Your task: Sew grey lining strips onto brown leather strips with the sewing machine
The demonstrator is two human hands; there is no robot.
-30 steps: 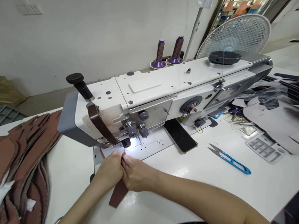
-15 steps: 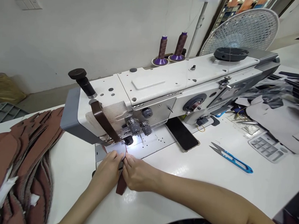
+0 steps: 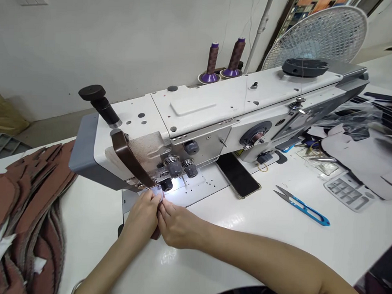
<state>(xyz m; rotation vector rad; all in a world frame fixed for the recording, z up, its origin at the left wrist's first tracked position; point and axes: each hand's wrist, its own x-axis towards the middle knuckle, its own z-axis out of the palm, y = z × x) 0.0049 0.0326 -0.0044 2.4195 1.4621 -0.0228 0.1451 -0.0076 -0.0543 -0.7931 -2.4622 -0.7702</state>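
1. Left hand [image 3: 144, 214] and right hand [image 3: 176, 224] pinch a brown strip [image 3: 155, 234] together at the needle of a white sewing machine [image 3: 197, 116].
2. Blue thread snips [image 3: 302, 206] lie well right.
3. No writing is readable.

A narrow brown leather strip [image 3: 155, 234] lies flat on the white table just left of the frame's centre, running away from the viewer toward the needle area of the sewing machine. Only a short dark-brown end shows, at the heels of the two hands that cover the rest. Its far end, by the lit spot under the machine head, is hidden behind the fingertips.
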